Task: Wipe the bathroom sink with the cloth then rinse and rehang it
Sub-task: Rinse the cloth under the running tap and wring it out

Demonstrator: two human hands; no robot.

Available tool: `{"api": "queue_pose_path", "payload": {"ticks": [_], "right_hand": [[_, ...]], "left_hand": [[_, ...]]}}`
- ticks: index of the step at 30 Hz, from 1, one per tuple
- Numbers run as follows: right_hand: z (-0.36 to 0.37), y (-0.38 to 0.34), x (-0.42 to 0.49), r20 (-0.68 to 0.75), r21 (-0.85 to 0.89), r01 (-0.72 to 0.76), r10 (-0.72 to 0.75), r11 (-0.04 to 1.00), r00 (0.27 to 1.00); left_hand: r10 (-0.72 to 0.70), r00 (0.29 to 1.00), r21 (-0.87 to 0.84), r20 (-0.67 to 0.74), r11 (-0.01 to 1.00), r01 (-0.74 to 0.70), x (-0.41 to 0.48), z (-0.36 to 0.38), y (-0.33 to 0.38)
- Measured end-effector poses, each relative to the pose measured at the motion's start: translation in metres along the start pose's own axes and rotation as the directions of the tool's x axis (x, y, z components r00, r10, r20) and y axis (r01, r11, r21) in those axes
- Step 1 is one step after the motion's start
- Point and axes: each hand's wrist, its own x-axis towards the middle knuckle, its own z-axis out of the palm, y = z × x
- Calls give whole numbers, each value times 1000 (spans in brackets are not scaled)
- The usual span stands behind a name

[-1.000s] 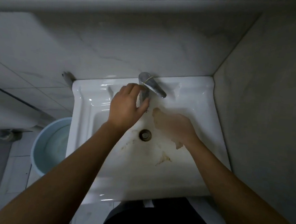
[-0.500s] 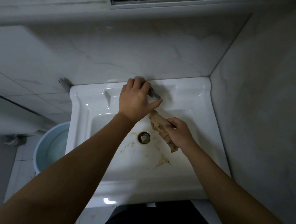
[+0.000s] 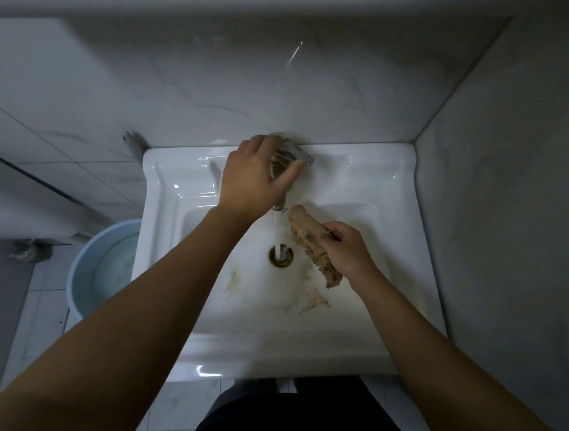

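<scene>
Cloth (image 3: 311,242) gripped in rt hand (image 3: 348,250), left (image 3: 255,179) on tap lever (image 3: 294,152); water (image 3: 277,235) now running.

Your forearms (image 3: 155,307) are bare up to the frame's edge, with no sleeves in view. Both hands are bare too. Dark, plain clothing (image 3: 296,418) covers your lower body at the bottom.

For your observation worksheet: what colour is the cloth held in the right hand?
The cloth is light brown, seen in the head view.
</scene>
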Motion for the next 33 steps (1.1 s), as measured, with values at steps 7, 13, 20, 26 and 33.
{"api": "queue_pose_path", "payload": {"ticks": [7,13,20,26,33], "right_hand": [[28,11,11,98,258,-204,185,944,978],[63,10,40,230,501,-392,318,772,920],[87,19,59,347,637,-519,389,570,853],[86,23,68,252,523,-426,344,738,905],[83,37,77,27,221,-223,223,949,974]], "left_hand": [[-607,783,-206,138,756,622,-104,12,-56],[-655,561,-339,506,447,828,-129,56,-66],[-550,336,-390,765,20,921,-108,91,-67],[-640,395,-509,659,7,861,-97,94,-77],[-690,456,-503,563,151,851,-102,83,-89]]}}
